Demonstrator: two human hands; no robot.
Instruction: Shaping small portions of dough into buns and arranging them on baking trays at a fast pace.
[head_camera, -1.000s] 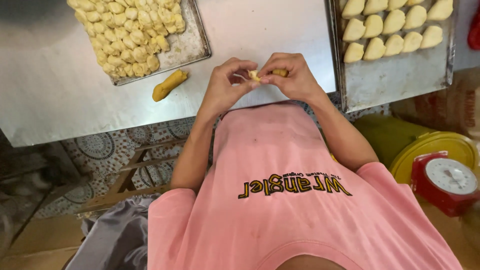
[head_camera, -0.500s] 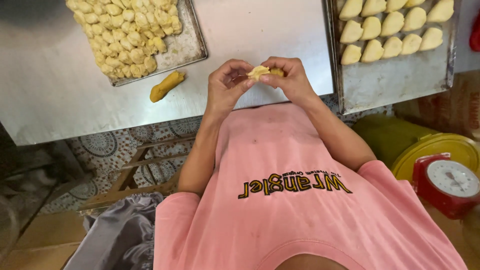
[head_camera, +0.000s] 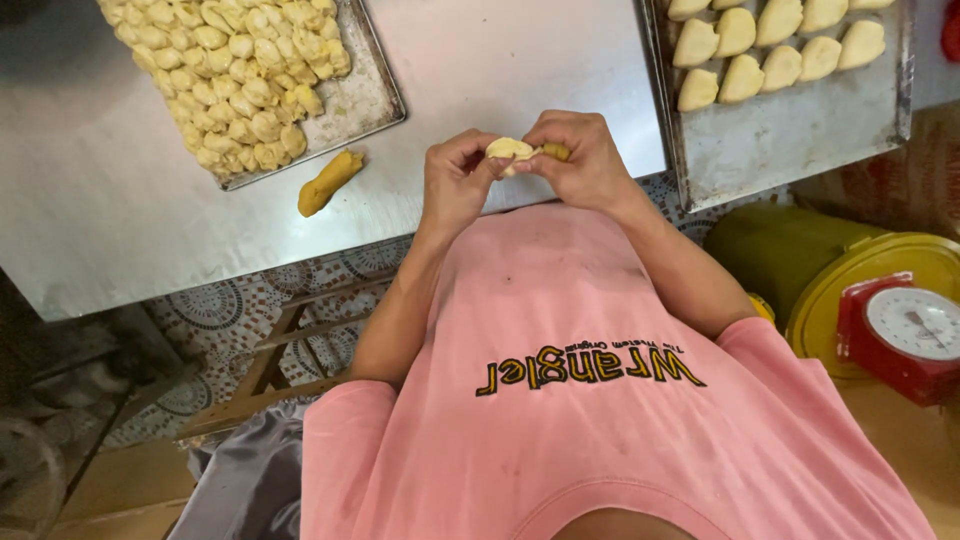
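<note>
Left tray (head_camera: 370, 95) is heaped with small yellow dough lumps (head_camera: 240, 80), right tray (head_camera: 790, 140) has rows of pale shaped pieces (head_camera: 760, 50). Both hands, left (head_camera: 455, 185) and right (head_camera: 580, 160), are raised off the metal surface (head_camera: 520, 50), fingertips pinched on one dough piece (head_camera: 508, 150) between them. Looks like it runs left-right, hard to tell. A yellow roll (head_camera: 328, 183) lies on the surface beside the left tray.
</note>
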